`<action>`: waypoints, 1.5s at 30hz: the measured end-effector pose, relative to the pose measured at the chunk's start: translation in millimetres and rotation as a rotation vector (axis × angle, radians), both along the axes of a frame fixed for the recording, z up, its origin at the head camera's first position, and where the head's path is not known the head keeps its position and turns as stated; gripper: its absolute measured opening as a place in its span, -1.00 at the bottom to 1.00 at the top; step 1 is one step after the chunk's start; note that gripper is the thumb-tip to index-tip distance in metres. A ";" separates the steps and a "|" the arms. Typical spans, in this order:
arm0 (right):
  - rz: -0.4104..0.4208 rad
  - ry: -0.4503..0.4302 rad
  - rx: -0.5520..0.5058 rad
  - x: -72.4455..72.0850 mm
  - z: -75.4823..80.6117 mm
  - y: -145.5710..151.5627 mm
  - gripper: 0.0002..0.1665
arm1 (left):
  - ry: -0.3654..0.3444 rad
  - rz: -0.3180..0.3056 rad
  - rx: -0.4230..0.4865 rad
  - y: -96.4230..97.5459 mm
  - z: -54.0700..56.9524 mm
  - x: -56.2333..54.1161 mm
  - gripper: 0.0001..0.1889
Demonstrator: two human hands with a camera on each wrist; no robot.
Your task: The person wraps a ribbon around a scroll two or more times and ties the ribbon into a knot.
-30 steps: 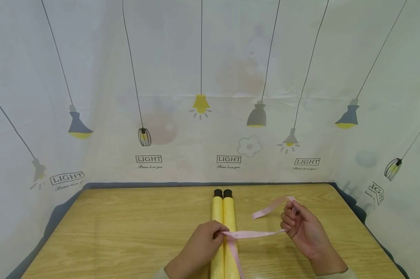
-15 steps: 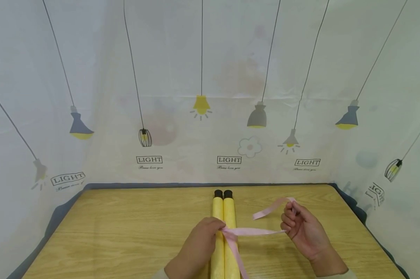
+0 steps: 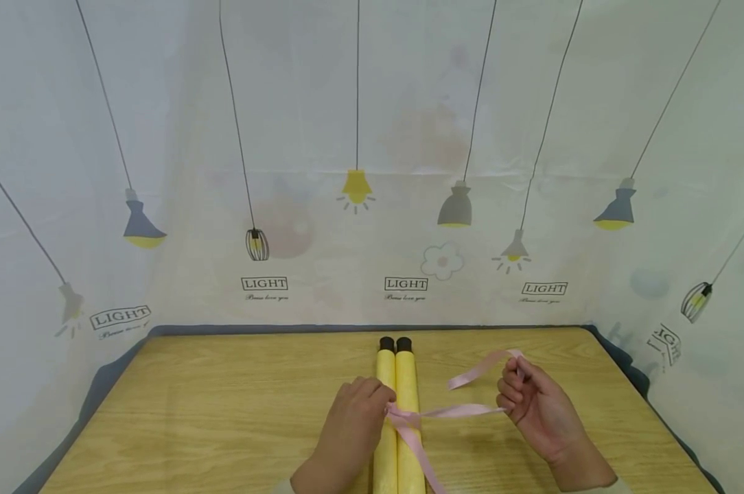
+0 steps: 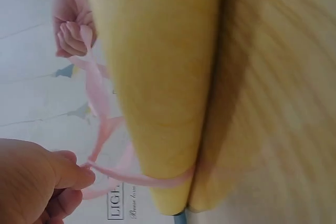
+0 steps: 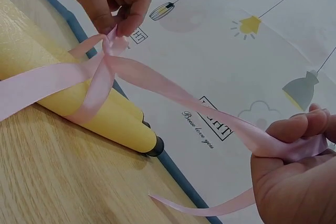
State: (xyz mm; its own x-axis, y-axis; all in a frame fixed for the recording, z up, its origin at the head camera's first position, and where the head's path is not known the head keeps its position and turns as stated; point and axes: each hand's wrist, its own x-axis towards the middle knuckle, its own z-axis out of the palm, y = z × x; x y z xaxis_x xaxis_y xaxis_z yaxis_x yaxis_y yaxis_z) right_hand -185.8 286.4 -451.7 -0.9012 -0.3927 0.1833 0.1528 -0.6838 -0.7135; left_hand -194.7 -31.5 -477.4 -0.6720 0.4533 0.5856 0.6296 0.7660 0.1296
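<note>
Two yellow rolls (image 3: 398,405) with black end caps lie side by side on the wooden table (image 3: 224,412), pointing away from me. A pink ribbon (image 3: 452,410) wraps round them (image 5: 100,85) and crosses on top. My left hand (image 3: 355,418) pinches the ribbon at the crossing over the rolls (image 5: 118,22). My right hand (image 3: 529,401) grips the ribbon's other stretch (image 5: 294,142) to the right of the rolls, pulled fairly taut, with a loose tail (image 3: 477,369) curling past it. In the left wrist view the yellow roll (image 4: 157,77) fills the frame, with the ribbon (image 4: 100,103) beside it.
A white curtain (image 3: 372,171) printed with hanging lamps and the word LIGHT closes the table in at the back and both sides. A blue-grey strip (image 3: 254,328) runs along the table's far edge.
My left hand has drawn the ribbon's crossing down onto the top of the rolls and shifted slightly left. The stretch to my right hand now slopes down more. The right hand has stayed put.
</note>
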 end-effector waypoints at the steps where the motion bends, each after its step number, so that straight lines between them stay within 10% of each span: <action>1: 0.000 -0.002 0.000 0.0 0.1 0.0 -0.51 | 0.014 0.006 -0.008 0.5 1.3 0.6 -0.70; 6: -0.003 -0.008 0.000 0.5 1.1 -0.5 -0.51 | -0.012 0.009 0.004 1.4 6.3 4.4 -0.74; 15: -0.018 -0.014 0.018 0.0 -0.2 -0.8 -0.49 | -0.666 -0.106 0.383 -1.8 16.8 6.2 -0.93; 20: -0.021 -0.016 0.030 -0.5 -1.3 -1.4 -0.49 | -0.870 -0.131 0.529 -5.9 19.0 5.3 -0.90; 36: -0.031 -0.018 -0.003 -2.3 -3.0 2.6 -0.48 | -1.011 -0.211 0.695 -40.9 39.9 -6.8 -0.65; 45: -0.018 -0.017 -0.038 -2.2 -0.9 6.1 -0.47 | -1.017 -0.097 0.928 -78.6 66.2 -6.4 -0.67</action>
State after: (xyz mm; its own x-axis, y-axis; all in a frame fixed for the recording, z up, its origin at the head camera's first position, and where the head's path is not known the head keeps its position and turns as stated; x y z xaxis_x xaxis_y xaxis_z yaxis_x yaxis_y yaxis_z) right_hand -188.0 292.5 -452.6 -0.9113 -0.3690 0.1824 0.1519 -0.7134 -0.6841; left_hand -201.1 -110.2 -411.2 -0.9704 0.2396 -0.0290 -0.0036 0.1057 0.9944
